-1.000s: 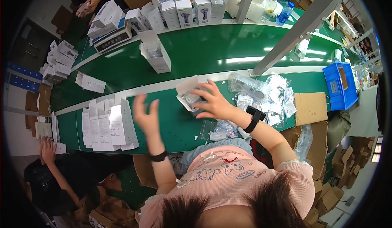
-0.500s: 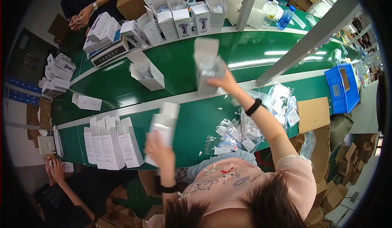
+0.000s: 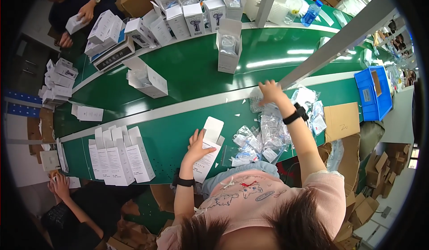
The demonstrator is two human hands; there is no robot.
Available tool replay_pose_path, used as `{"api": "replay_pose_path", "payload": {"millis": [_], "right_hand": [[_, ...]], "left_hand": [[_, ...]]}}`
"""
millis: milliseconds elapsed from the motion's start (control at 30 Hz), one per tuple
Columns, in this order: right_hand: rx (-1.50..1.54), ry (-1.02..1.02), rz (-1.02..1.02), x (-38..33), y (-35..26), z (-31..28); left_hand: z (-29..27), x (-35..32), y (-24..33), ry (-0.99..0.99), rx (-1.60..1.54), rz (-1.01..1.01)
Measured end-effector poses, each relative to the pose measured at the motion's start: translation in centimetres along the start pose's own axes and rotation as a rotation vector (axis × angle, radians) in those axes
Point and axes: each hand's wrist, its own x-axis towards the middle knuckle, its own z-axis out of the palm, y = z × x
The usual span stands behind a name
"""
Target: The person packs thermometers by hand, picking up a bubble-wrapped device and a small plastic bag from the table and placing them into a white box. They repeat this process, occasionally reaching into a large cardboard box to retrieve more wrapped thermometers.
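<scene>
My left hand [image 3: 197, 146] lies flat on a folded white carton [image 3: 208, 153] on the near green bench, fingers spread over it. My right hand [image 3: 269, 91], with a black wristband, reaches out onto a heap of small clear plastic bags [image 3: 272, 129] and touches the far end of the pile. An upright open white box [image 3: 229, 45] holding a clear bag stands on the green conveyor belt [image 3: 192, 75] beyond my right hand. A second open white box [image 3: 147, 78] lies on the belt to the left.
Several flat white cartons [image 3: 118, 154] are lined up left of my left hand. Filled boxes [image 3: 187, 8] stand along the far side. A blue bin [image 3: 370, 93] and brown cardboard [image 3: 342, 121] sit at right. Other people work at top left [image 3: 76, 22] and bottom left [image 3: 60, 185]. A grey metal post [image 3: 335, 40] crosses diagonally.
The box my right hand held up over the belt now stands on the belt, and that hand has dropped to the bag pile. My left hand laid its carton flat on the bench.
</scene>
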Motion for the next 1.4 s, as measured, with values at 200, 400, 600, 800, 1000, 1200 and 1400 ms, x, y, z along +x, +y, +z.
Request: {"api": "replay_pose_path", "payload": {"millis": [200, 400, 600, 800, 1000, 1200, 1400], "right_hand": [[0.092, 0.175, 0.096, -4.0, 0.8, 3.0], [1.241, 0.954, -0.352, -12.1, -2.8, -7.4], [1.920, 0.960, -0.421, -14.0, -9.3, -8.3], [1.979, 1.156, -0.346, -14.1, -12.7, -7.4], [2.226, 1.173, -0.425, -13.9, -14.3, -6.2], [0.772, 1.303, -0.536, -13.5, -13.9, -3.7], [0.507, 0.885, -0.740, -14.7, -14.4, -4.2]], "left_hand": [[-3.4, 0.3, 6.8, 0.100, -0.972, 0.194], [-3.0, 0.6, 10.6, 0.443, -0.183, 0.438], [-0.1, 1.4, 10.9, 0.619, -0.264, 0.489], [0.9, 0.9, 10.3, 0.714, -0.432, 0.419], [1.8, 0.3, 10.5, 0.739, -0.423, 0.374], [2.7, 0.6, 9.3, 0.937, -0.547, 0.392], [2.9, -0.9, 7.7, 0.848, -0.504, 0.269]]}}
